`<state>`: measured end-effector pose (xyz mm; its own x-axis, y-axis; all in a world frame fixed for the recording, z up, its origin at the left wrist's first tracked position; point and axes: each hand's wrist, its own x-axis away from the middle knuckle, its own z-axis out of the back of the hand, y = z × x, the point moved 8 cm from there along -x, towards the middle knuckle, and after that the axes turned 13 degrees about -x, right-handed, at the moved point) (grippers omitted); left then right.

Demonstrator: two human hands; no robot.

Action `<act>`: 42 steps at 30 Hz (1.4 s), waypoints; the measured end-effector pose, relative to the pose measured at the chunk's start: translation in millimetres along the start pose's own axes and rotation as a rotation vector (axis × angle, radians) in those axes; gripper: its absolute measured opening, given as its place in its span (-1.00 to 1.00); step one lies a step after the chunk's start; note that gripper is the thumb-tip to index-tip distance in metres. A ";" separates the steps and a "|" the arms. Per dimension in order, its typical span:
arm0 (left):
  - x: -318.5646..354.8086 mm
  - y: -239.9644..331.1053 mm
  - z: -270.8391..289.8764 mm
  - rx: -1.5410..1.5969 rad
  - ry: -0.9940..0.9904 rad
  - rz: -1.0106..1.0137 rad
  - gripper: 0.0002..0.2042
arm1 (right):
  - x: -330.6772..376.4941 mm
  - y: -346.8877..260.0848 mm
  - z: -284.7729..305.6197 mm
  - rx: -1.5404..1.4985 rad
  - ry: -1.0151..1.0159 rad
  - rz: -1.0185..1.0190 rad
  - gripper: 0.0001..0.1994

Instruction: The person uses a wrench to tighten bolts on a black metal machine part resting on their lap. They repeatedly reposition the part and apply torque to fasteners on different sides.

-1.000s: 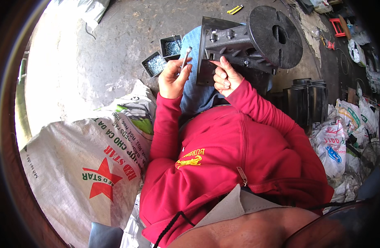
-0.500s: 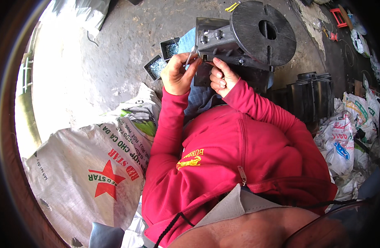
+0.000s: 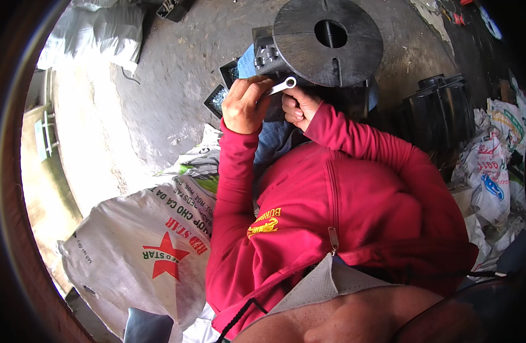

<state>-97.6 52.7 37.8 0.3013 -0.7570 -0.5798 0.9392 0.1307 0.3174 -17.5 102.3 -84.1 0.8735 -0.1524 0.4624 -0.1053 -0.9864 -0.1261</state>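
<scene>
White woven sack (image 3: 137,268): biggest item, well left of the black disc part (image 3: 357,43) and nearer the wearer. Contents hidden.

Printed plastic bags (image 3: 494,171): heaped well to the right of the disc part; what they hold is unclear.

Disc part: just beyond both hands, broad round face showing. Judged partway: hardware on its left-hand bracket, side nearest the wearer masked by hands and wrench, so what is left there can't be counted.

Black ribbed parts (image 3: 440,111): grouped right of the disc part, apart from it.

Left hand (image 3: 244,106): just left of the disc part's near edge, fingers closed round the wrench. Right hand (image 3: 302,108): just on the wearer's side of the disc part, fingers curled, tips partly hidden; can't tell if it grips anything.

Black bins: 2, near, left of the disc part. Nearer bin (image 3: 210,99) holds small silvery hardware; farther bin (image 3: 224,69) shows similar bits, partly hidden.

Wrench (image 3: 281,86): at the disc part's near edge, ring end exposed; other end hidden, so engagement can't be told.

Bolts (image 3: 260,62): 2 visible on the disc part's bracket, apparently seated; tightness unknown.
</scene>
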 end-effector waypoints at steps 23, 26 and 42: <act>13.5 -10.2 -3.7 -0.020 0.099 0.337 -0.77 | -8.6 -0.3 8.2 0.117 -0.064 -0.012 -0.69; 6.8 -1.8 -2.4 -0.031 0.066 0.244 -0.76 | -10.0 -0.5 11.3 0.134 -0.043 -0.007 -0.69; 16.8 -14.0 -6.5 0.038 0.118 0.348 -0.83 | -6.0 -5.5 3.4 0.147 -0.056 0.042 -0.72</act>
<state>-104.7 42.3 18.7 0.6207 -0.5923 -0.5138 0.7711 0.3423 0.5369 -20.6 108.8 -89.2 0.8952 -0.1855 0.4053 -0.0751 -0.9591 -0.2731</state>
